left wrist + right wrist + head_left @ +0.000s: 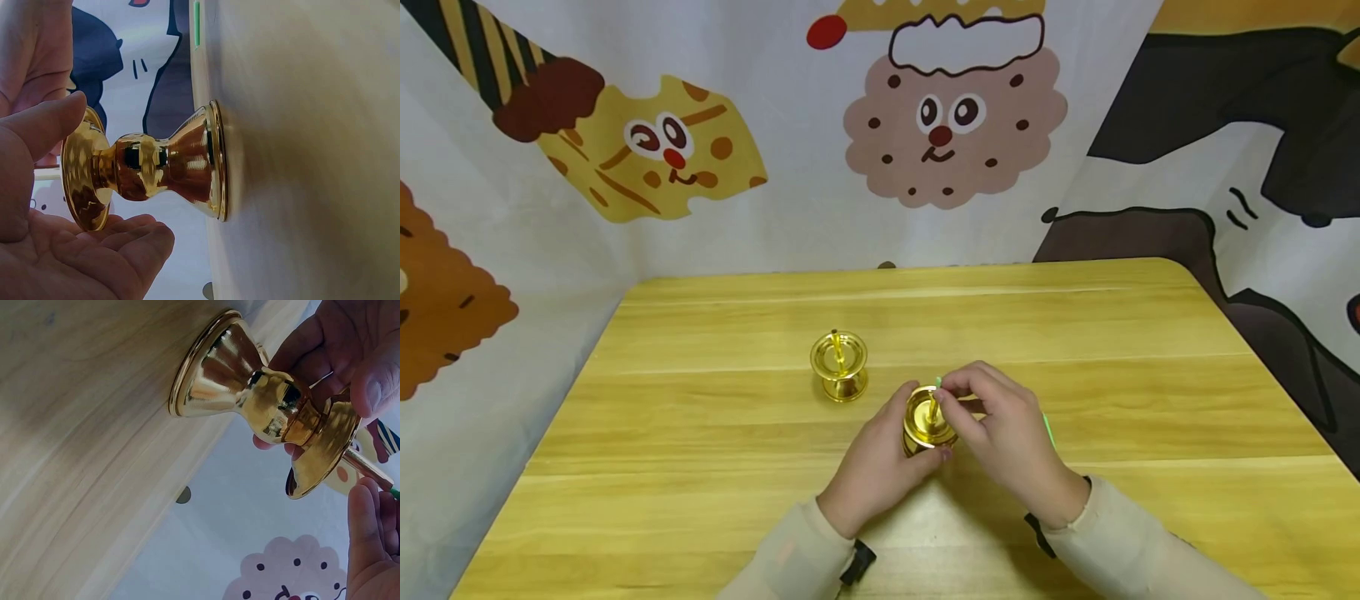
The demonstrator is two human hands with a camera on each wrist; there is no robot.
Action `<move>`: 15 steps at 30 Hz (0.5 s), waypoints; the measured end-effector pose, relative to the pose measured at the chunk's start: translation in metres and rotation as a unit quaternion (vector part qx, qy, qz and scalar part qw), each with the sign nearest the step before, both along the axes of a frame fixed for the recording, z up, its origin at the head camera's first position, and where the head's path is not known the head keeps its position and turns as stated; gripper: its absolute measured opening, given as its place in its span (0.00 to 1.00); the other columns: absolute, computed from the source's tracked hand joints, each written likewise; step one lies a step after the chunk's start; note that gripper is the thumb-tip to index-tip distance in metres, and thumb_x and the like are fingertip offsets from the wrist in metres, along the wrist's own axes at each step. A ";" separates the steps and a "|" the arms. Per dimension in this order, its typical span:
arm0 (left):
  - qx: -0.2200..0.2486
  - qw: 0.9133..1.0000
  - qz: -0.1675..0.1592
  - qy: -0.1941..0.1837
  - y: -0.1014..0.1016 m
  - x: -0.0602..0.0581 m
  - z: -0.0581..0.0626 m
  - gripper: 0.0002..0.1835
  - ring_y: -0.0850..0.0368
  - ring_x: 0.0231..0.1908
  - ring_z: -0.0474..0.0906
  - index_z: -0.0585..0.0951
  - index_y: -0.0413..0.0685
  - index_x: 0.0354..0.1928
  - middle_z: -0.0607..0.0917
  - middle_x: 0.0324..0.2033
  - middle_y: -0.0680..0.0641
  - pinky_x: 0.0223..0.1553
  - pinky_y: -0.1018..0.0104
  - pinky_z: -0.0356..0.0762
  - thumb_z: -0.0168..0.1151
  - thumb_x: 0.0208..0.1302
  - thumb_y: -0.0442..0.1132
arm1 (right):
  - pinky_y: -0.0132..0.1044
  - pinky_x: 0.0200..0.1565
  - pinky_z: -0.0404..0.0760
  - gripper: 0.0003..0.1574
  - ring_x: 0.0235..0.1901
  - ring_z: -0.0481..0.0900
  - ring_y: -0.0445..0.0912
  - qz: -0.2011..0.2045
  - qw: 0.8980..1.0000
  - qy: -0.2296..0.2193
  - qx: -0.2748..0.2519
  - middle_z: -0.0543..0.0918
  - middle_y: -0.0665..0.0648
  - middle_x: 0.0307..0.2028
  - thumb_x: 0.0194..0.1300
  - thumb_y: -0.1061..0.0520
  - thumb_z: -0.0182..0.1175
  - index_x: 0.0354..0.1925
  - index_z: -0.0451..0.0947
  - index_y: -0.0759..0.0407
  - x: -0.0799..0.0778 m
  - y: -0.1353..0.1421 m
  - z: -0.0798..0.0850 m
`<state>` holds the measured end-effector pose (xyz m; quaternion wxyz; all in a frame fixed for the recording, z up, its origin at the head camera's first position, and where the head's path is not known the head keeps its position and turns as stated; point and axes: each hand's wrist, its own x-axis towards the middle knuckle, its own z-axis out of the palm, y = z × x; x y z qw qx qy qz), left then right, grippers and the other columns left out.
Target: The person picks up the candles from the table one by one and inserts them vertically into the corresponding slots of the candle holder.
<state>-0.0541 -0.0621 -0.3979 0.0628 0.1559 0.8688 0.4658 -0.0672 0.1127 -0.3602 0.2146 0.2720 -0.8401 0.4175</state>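
While your left hand [880, 462] grips the brass candle holder [927, 423] mid-table, your right hand [1000, 433] pinches its candle [365, 469].

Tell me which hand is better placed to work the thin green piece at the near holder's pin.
Probably the right hand: its fingertips already pinch at the pin of the near gold holder, while the left hand steadies the holder's cup.

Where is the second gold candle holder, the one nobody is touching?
In the head view the free gold candle holder stands upright on the wooden table, left of and just behind the held holder, apart from both hands.
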 end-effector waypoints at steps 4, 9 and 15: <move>0.001 1.000 -0.001 -0.001 0.000 -0.001 0.001 0.45 0.53 0.55 0.78 0.60 0.43 0.74 0.77 0.61 0.45 0.56 0.52 0.77 0.72 0.60 0.46 | 0.25 0.36 0.83 0.09 0.35 0.83 0.39 -0.001 1.000 -0.005 0.001 0.83 0.47 0.34 0.62 0.70 0.66 0.36 0.80 0.57 0.000 0.000 0.001; 0.000 1.000 -0.001 -0.001 0.000 -0.001 0.000 0.44 0.54 0.54 0.78 0.61 0.43 0.74 0.78 0.60 0.45 0.56 0.53 0.77 0.72 0.60 0.47 | 0.26 0.36 0.84 0.09 0.35 0.83 0.39 -0.005 1.000 -0.008 0.004 0.83 0.47 0.33 0.61 0.70 0.66 0.36 0.80 0.57 0.000 0.000 0.000; 0.006 1.000 0.000 -0.006 0.001 -0.001 0.000 0.43 0.55 0.53 0.78 0.62 0.45 0.73 0.79 0.59 0.47 0.55 0.54 0.78 0.73 0.60 0.46 | 0.27 0.36 0.84 0.04 0.34 0.83 0.38 -0.002 1.000 -0.016 0.010 0.83 0.45 0.33 0.65 0.66 0.66 0.36 0.81 0.59 0.000 0.002 0.001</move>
